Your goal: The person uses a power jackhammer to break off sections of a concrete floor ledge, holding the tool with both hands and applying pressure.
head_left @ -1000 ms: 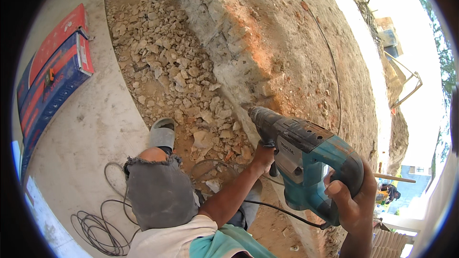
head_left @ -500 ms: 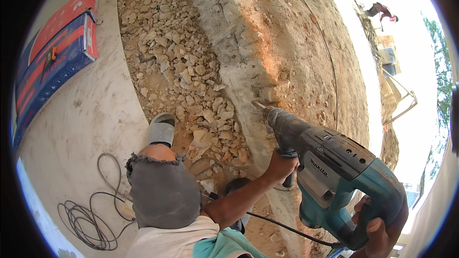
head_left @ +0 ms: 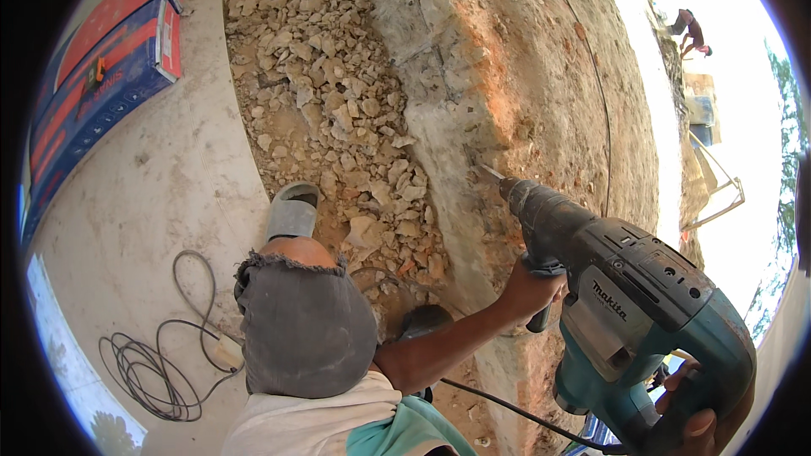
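Note:
A teal and black demolition hammer (head_left: 646,274) spans the lower right, its body slanting up and to the left. My left hand (head_left: 534,289) is closed round its black side handle near the front. At the back, my right hand (head_left: 691,412) wraps the rear D-shaped grip, partly hidden by the housing. The short chisel bit (head_left: 492,172) points at the grey concrete strip (head_left: 431,89) beside the orange-brown earth; I cannot tell whether its tip touches. A black power cord (head_left: 528,414) trails from the tool's lower end to the left, under my left arm.
Broken rubble (head_left: 325,84) fills the trench left of the strip. My grey shoe (head_left: 294,209) stands at the pale slab's (head_left: 144,194) edge. Coiled cable (head_left: 156,376) and blue-red boxes (head_left: 106,84) lie on the slab. Another person (head_left: 691,32) bends over at far upper right.
The hammer and both hands have shifted right and slightly down in the picture, while the view itself has also moved a little. The chisel tip has come back from the strip's face.

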A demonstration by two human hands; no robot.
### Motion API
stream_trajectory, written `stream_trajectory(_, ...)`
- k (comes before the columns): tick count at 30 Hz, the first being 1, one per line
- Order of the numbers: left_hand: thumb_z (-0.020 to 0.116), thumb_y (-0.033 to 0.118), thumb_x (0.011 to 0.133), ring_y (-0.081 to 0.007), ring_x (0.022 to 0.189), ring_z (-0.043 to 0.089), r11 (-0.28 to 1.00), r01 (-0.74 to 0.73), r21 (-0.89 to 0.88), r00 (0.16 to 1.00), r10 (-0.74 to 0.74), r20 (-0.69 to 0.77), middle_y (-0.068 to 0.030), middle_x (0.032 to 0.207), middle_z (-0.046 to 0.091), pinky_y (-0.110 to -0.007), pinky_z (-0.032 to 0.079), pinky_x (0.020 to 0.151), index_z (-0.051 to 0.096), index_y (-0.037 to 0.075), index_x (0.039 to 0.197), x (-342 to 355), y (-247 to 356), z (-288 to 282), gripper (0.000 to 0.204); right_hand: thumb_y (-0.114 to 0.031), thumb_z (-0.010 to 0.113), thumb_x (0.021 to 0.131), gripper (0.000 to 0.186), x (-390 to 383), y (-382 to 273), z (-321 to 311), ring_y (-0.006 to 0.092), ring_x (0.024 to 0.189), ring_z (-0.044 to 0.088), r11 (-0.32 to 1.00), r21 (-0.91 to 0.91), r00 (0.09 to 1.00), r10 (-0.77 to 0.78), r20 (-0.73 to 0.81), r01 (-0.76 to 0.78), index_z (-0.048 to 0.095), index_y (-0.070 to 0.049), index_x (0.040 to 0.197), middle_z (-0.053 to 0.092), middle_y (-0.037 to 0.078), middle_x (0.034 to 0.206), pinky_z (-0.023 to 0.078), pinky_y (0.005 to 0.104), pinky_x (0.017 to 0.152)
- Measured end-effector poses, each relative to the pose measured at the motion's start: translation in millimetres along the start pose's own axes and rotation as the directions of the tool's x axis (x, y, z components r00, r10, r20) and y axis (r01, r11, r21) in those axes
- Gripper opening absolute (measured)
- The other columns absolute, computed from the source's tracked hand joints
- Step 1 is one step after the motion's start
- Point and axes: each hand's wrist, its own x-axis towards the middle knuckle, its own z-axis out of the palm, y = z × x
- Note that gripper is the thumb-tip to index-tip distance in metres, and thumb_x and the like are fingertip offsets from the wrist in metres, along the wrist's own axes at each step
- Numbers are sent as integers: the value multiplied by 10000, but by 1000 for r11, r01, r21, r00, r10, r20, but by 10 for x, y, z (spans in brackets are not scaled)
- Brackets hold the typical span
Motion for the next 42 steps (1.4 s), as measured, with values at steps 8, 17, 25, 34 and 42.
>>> stream_trajectory(8,592,-2,818,-131,540,543,998,15,-67,1000,-15,2,-48,638,559,-309,458,518,571,32,753,299,-30,-164,76,-369,709,818,572,379,-42,-45,208,661,602,936,-239,915,317,251,-258,551,85,1129,629,155,828,489,303,599)
stream_trajectory(17,683,124,888,-86,547,517,989,83,122,995,-89,46,-9,682,559,-266,433,489,587,66,879,322,305,129,113,-401,611,921,461,1003,349,-187,148,503,543,927,-137,935,355,26,-348,521,7,1114,585,137,705,422,227,435)
stream_trajectory(25,643,37,850,-117,528,544,983,80,164,997,-80,-2,-36,682,587,-287,455,484,595,28,832,185,233,60,52,-449,669,842,631,552,270,-269,150,552,564,943,-196,957,286,58,-270,497,41,1200,582,115,726,450,236,458)
stream_trajectory(34,678,85,852,-83,516,529,996,17,84,1000,-17,2,-19,683,598,-275,420,467,616,39,853,142,123,43,78,-423,598,908,544,486,164,-286,164,517,572,952,-227,963,239,121,-208,483,29,1188,597,148,763,466,238,438)
stream_trajectory(42,681,55,838,-103,498,527,997,-25,66,997,30,-73,-24,646,568,-296,436,467,606,45,818,195,218,-55,77,-388,657,848,609,455,203,-5,165,565,571,942,-210,954,286,86,-263,469,37,1242,589,139,793,461,251,458)
